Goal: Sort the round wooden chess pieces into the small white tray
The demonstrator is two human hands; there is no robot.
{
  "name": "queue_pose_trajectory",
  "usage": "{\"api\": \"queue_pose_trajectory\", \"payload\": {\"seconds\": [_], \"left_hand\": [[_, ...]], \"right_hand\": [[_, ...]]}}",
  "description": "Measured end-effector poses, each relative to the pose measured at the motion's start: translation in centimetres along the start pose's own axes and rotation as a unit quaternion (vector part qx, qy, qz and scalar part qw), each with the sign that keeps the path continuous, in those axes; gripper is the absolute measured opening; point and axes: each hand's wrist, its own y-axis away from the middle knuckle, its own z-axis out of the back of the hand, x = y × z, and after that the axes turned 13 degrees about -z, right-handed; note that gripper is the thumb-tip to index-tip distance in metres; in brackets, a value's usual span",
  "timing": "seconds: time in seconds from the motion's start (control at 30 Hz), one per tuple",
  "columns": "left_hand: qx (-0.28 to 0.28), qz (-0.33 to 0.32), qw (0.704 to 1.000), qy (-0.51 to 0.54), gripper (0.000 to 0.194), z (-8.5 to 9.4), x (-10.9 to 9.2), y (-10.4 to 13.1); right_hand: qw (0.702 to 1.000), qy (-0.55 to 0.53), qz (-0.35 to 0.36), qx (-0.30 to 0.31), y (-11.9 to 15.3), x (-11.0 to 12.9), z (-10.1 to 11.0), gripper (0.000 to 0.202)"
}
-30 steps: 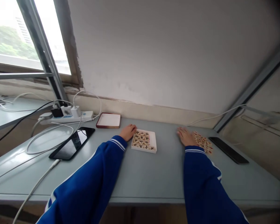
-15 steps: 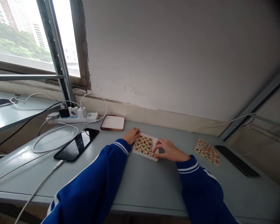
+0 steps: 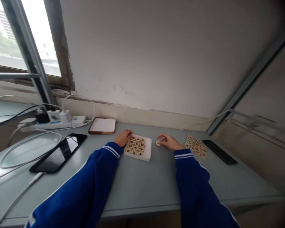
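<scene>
A shallow white box (image 3: 147,150) sits on the desk with rows of round Chinese chess pieces (image 3: 136,146) in it, marked in black characters. Its right-hand strip is bare. My left hand (image 3: 123,138) holds the box at its upper left corner, fingers bent over the edge. To the right of the box, my right hand (image 3: 168,141) pinches a single Chinese chess piece (image 3: 158,143) between thumb and fingers, just above or on the desk; I cannot tell which. Farther right lies a loose heap of pieces (image 3: 195,146), several with red characters.
A box lid (image 3: 102,126) with a reddish-brown rim lies near the wall. On the left are a phone or tablet (image 3: 59,153) with a white cable (image 3: 33,181) and a power strip (image 3: 73,122) with chargers. A long black object (image 3: 219,152) lies beyond the heap.
My right hand has come out of the box and moved right, carrying a piece from the box's lower right corner. My left hand stays at the box. The view has turned right.
</scene>
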Motion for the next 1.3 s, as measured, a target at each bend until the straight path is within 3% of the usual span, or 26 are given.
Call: {"api": "queue_pose_trajectory", "payload": {"seconds": [0.13,0.23,0.37,0.43,0.53,0.63,0.73,0.8,0.93,1.0,1.07,1.17,1.3], "left_hand": [[-0.001,-0.001,1.000,0.008,0.029,0.0,0.3,-0.2],[0.003,-0.001,1.000,0.008,0.031,0.0,0.3,-0.2],[0.001,-0.003,1.000,0.010,0.031,0.1,0.2,-0.1],[-0.001,0.000,1.000,0.014,0.031,0.1,0.2,0.0],[0.001,0.006,1.000,0.021,0.030,0.2,0.1,0.0],[0.006,0.015,1.000,0.017,0.029,0.4,-0.3,0.0],[0.018,0.018,1.000,0.003,0.029,0.6,-0.8,0.1],[0.026,0.023,0.999,-0.014,0.030,0.7,-1.1,0.1],[0.036,0.026,0.999,-0.031,0.031,0.8,-1.3,0.1],[0.033,0.025,0.998,-0.039,0.031,0.7,-1.3,0.1],[0.039,0.024,0.998,-0.049,0.030,0.7,-1.3,0.1],[0.054,0.022,0.996,-0.060,0.030,0.6,-1.2,0.1],[0.056,0.016,0.996,-0.062,0.029,0.5,-1.0,0.1]], "right_hand": [[0.962,0.188,-0.117,-0.160,0.3,-2.8,1.5,0.023],[0.940,0.227,-0.098,-0.237,0.2,-2.6,0.5,0.033],[0.944,0.260,-0.001,-0.206,-1.4,-1.4,-2.3,0.042],[0.941,0.286,0.010,-0.178,-2.2,-2.0,-2.7,0.043],[0.931,0.300,-0.047,-0.202,-2.2,-4.9,-1.4,0.048],[0.905,0.278,-0.154,-0.282,-1.1,-8.7,0.9,0.059],[0.893,0.229,-0.180,-0.343,-0.6,-9.9,2.4,0.064],[0.908,0.211,-0.124,-0.340,-0.7,-8.0,2.5,0.064],[0.946,0.208,0.103,-0.226,-0.5,0.3,-0.1,0.041],[0.934,0.256,0.168,-0.182,0.0,4.2,-2.0,0.028],[0.915,0.314,0.187,-0.168,0.4,6.7,-3.8,0.026],[0.889,0.376,0.184,-0.184,0.7,7.9,-5.3,0.029],[0.884,0.377,0.186,-0.203,0.6,7.4,-4.5,0.019]]}}
